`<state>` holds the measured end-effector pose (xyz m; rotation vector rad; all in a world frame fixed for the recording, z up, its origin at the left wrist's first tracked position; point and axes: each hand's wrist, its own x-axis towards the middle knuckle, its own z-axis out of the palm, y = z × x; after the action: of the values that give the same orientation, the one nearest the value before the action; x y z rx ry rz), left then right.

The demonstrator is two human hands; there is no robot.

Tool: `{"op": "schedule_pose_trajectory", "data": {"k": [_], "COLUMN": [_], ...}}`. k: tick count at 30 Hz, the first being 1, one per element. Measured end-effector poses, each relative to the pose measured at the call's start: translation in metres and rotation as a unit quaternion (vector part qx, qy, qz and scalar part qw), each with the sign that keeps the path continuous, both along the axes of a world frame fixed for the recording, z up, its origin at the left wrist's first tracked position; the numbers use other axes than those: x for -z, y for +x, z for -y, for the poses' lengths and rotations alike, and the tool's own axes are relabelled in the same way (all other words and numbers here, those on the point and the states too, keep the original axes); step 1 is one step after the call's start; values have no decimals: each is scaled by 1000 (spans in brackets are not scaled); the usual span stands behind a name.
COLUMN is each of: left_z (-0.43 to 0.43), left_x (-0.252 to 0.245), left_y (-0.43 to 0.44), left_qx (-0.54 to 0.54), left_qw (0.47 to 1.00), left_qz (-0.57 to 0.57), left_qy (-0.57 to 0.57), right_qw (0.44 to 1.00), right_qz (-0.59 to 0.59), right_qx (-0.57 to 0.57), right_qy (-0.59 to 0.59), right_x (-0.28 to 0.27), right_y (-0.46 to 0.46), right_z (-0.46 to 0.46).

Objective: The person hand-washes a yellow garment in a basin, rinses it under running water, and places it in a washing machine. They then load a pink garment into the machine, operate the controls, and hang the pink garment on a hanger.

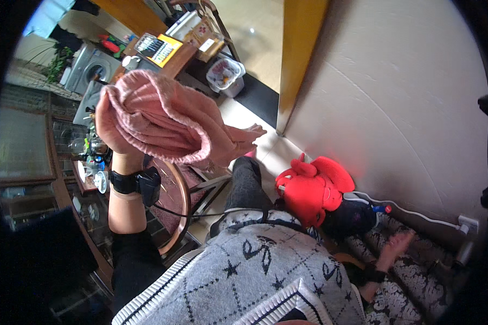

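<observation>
My left hand (112,126), at the upper left, grips the gathered edge of a pink cloth garment (166,118). The garment has a wide ruffled opening that faces up, and its narrow end reaches to the right. A black strap with a dark device is on my left wrist. At the lower right, my right hand (396,243) is over a dark and grey patterned fabric seat (415,276), blurred, with nothing visible in it. A bright red soft item (313,191) lies between my legs and the wall, beside a dark cloth bundle (349,217).
A round-framed chair (185,203) is by my left arm, near a glass-fronted cabinet (22,142). A lined waste bin (227,77) stands beside a wooden table (183,59) holding boxes. A white cable (410,215) runs to a wall socket (468,223).
</observation>
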<state>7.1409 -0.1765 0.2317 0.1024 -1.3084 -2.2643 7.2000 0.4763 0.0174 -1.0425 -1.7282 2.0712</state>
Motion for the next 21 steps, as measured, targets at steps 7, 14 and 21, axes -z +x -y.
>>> {"op": "schedule_pose_trajectory", "data": {"k": [7,14,21], "left_z": [91,108,65], "left_x": [60,102,66], "left_y": [-81,-162,-296], "left_qx": [20,328,522], "left_qw": [986,901,765], "left_qz": [80,184,144], "left_qy": [142,218,348], "right_qw": [978,889,923], "right_qz": [122,103,-7], "right_qx": [-142,-433,-377], "right_qy": [-97,-108,-74], "right_x": [14,16,3], "right_y": [-75,-193,-296], "right_z": [228,474,547]}}
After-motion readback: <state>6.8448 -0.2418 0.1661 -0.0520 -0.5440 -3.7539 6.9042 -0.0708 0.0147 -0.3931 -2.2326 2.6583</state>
